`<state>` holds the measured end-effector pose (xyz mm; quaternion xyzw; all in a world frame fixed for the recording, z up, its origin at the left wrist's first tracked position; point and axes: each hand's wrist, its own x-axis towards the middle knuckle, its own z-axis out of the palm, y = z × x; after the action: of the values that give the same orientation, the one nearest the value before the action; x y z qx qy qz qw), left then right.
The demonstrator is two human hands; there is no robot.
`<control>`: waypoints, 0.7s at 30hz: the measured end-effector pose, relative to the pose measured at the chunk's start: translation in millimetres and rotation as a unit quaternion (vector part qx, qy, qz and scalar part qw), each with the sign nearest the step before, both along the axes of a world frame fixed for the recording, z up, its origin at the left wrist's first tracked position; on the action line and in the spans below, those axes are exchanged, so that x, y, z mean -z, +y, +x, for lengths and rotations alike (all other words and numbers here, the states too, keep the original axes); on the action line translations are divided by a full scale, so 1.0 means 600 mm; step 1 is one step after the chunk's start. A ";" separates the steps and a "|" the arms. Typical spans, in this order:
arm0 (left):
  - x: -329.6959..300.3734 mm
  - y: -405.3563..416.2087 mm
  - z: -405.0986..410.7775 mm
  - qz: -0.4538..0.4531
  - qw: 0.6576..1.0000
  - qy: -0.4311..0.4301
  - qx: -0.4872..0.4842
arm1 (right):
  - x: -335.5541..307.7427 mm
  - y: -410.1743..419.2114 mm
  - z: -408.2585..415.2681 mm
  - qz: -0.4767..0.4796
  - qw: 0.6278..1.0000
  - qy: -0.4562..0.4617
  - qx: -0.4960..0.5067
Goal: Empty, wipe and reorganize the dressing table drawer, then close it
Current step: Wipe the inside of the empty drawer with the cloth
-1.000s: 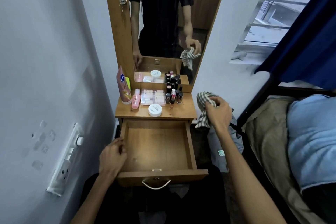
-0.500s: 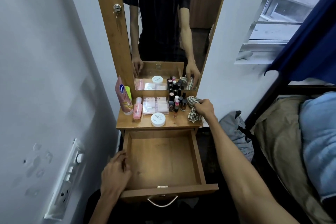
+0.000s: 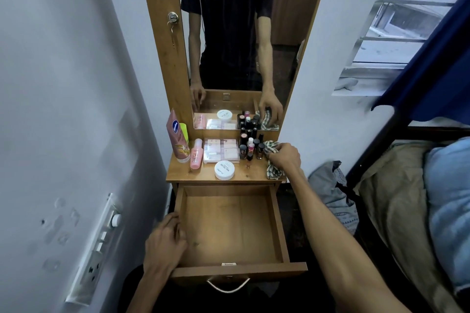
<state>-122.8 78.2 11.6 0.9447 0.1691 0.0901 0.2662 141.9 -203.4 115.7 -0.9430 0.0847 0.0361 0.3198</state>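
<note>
On the wall at far left sits a white switch panel [image 3: 95, 246]. The left hand [image 3: 162, 245] rests on the left wall of the open drawer [image 3: 277, 223], its fingers [image 3: 175, 225] loosely curled over the edge. The drawer is pulled out, its wooden floor bare. On the counter [image 3: 203, 175] above stand a pink tube [image 3: 176, 138], a pink bottle [image 3: 196, 154], a white jar [image 3: 224, 170] and small dark bottles [image 3: 250, 143]. The right hand [image 3: 284, 156] grips a checked cloth [image 3: 273, 171] at the counter's right edge. A bed [image 3: 407, 185] lies at right.
</note>
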 end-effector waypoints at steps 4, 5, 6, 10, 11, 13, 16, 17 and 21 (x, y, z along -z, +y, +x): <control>-0.003 0.000 0.000 -0.001 1.000 -0.003 -0.001 | -0.005 -0.004 -0.012 0.045 0.996 -0.072 0.022; -0.002 0.001 0.001 0.001 1.000 -0.004 0.001 | -0.006 -0.005 -0.013 0.046 0.994 -0.090 0.038; -0.002 0.002 0.002 0.003 1.000 -0.005 0.002 | -0.006 -0.005 -0.014 0.044 0.993 -0.095 0.050; 0.002 0.003 0.001 0.004 1.000 -0.004 0.006 | 0.003 -0.007 -0.017 0.040 0.998 -0.045 0.033; 0.001 0.002 0.000 0.003 1.000 -0.006 0.007 | 0.007 -0.007 -0.018 0.040 0.998 -0.040 0.026; -0.001 0.000 0.000 0.003 1.000 -0.007 0.006 | 0.010 -0.009 -0.020 0.048 0.998 -0.042 0.024; -0.004 0.000 -0.001 0.002 1.000 -0.008 0.005 | 0.004 -0.009 -0.026 0.070 0.996 -0.053 0.036; -0.004 0.001 -0.001 0.001 1.000 -0.008 0.005 | 0.001 -0.010 -0.029 0.077 0.994 -0.064 0.046; -0.005 -0.001 -0.002 0.008 1.000 -0.014 0.006 | -0.009 -0.010 -0.040 0.105 0.984 -0.119 0.081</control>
<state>-124.1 77.7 14.6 0.9464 0.1588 0.1033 0.2618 118.0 -209.4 121.3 -0.8916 0.1176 -0.0938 0.4271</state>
